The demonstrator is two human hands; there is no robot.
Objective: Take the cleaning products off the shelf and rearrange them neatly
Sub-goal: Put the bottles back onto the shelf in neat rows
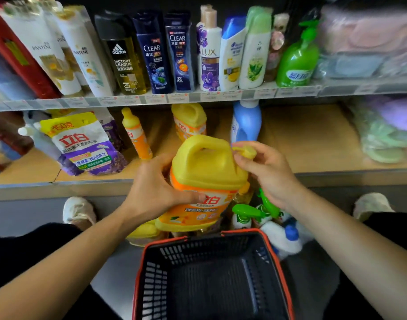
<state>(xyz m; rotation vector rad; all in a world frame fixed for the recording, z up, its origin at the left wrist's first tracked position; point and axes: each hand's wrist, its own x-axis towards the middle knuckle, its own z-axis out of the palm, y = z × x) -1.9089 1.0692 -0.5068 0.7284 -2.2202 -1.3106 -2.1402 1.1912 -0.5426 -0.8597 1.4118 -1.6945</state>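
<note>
The clearing looks roughly half done. A pouch [84, 144], a slim orange bottle [136, 135], a second jug [189, 121] and a blue bottle [246, 123] stand on the lower shelf [313, 144], toward its left end and back edge. Green spray bottles [248, 212] and a white bottle [283, 241] lie on the floor below the shelf's front edge, just beyond the basket [198, 252]. The neat rearranging, as I judge it, is not yet begun.

The yellow jug [207, 172] is held in the air just in front of the shelf's front edge, near its middle, above the floor pile. The left hand [156, 190] wraps the jug's body — grip curled, thumb pressed on the label. The right hand [265, 167] has its grip bent round the cap [245, 151] and neck, fingertips pinching the cap.
</note>
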